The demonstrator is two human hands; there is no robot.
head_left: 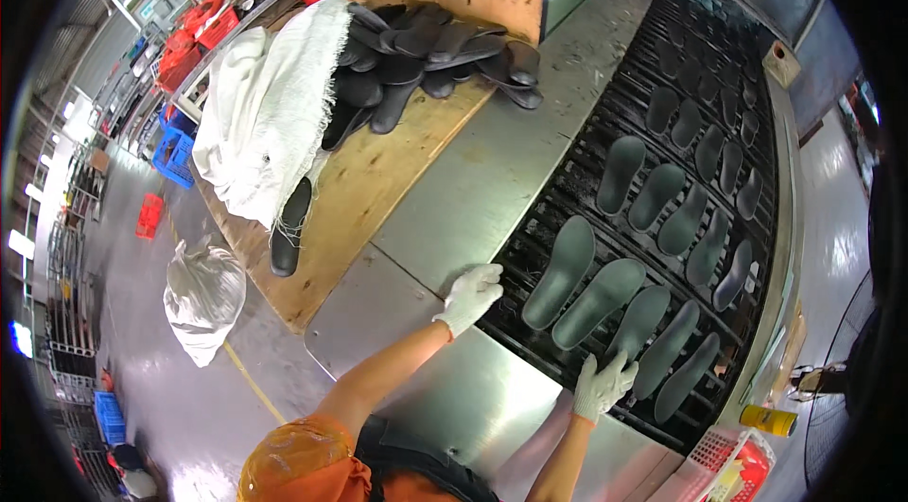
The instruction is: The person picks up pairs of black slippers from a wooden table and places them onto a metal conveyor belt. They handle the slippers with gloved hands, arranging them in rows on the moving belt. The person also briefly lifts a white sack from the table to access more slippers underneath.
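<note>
A wooden board [388, 185] bears sack [270, 114] and black insoles [397, 71]; left hand [470, 299] curled, right hand [603, 386] touching a green insole [640, 315].

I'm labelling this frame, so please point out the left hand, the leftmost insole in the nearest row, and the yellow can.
Left hand [469, 299]: head view, middle of the gloved hand.
Insole [560, 273]: head view, middle of its upper face.
Yellow can [766, 421]: head view, middle of its side.
</note>
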